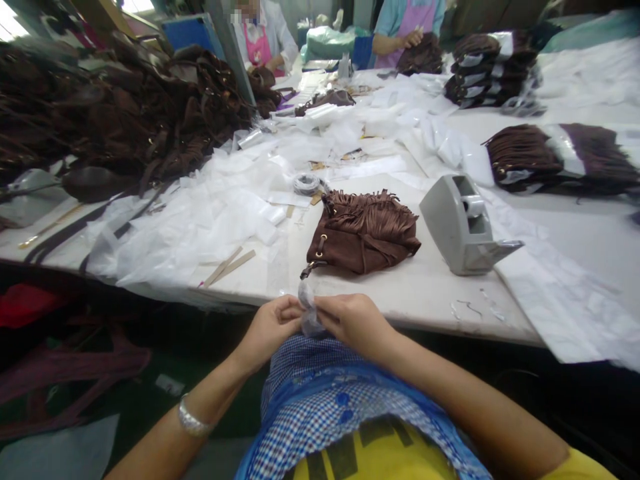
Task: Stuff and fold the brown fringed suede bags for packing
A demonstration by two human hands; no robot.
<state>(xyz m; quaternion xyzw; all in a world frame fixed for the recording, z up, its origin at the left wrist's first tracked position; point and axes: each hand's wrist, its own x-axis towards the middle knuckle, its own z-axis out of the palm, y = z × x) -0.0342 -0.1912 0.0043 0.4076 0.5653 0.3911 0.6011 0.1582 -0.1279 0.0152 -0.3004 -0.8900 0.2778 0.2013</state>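
Clear plastic scrap (pixel 309 310): crumpled, held at the near edge of the table (pixel 425 293), over the lap. Left hand (pixel 273 327) pinches it from 9 o'clock, right hand (pixel 353 323) from 3 o'clock, fingertips of both closed on it. Brown fringed bag (pixel 365 232) lies on the table at 1 o'clock, near. Grey tape dispenser (pixel 463 227) at 2 o'clock, beside the bag. Loose white plastic sheets (pixel 200 220) at 10 o'clock, with a pile of brown bags (pixel 125 113) beyond them.
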